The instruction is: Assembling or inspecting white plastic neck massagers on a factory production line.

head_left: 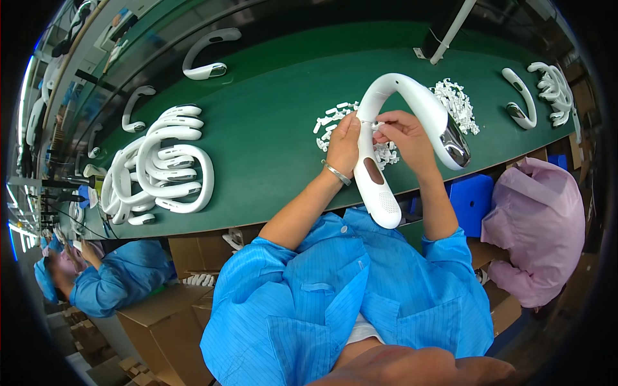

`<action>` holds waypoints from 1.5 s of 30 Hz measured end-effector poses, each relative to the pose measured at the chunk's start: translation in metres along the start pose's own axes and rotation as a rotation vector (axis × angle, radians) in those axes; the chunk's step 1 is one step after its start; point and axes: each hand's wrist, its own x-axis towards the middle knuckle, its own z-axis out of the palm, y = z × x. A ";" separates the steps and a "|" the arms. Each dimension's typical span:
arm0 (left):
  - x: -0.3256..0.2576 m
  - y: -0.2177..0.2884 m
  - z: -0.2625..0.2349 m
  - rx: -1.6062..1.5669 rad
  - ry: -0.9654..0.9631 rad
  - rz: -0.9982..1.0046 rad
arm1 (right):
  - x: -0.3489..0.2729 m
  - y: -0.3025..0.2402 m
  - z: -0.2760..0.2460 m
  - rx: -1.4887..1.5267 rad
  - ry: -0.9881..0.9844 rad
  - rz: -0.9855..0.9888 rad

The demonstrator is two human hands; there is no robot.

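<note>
Green table point(264, 141): left grip point(343, 145) holds white device point(423, 114); right grip point(411, 140) pinches small part point(376, 127). Likely fitting; alignment needed next.

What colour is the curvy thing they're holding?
The curvy thing is mostly white; see the head view.

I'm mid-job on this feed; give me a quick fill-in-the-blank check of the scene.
1. The left hand holds a curved device whose shell is mainly ____.
2. The bracelet sits on this person's ____ wrist.
3. The bench top is coloured ____.
4. The co-worker at the picture's right wears a ____ garment.

Missing words: white; left; green; pink.
</note>
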 end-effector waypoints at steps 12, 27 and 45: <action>-0.011 -0.012 0.012 0.136 0.065 0.202 | -0.019 0.017 0.028 -0.111 0.323 0.048; -0.009 -0.016 0.006 0.157 -0.108 0.153 | -0.028 0.036 0.016 0.020 0.367 0.100; 0.030 -0.022 0.017 0.278 -0.012 0.044 | -0.014 0.038 -0.008 0.078 0.298 0.096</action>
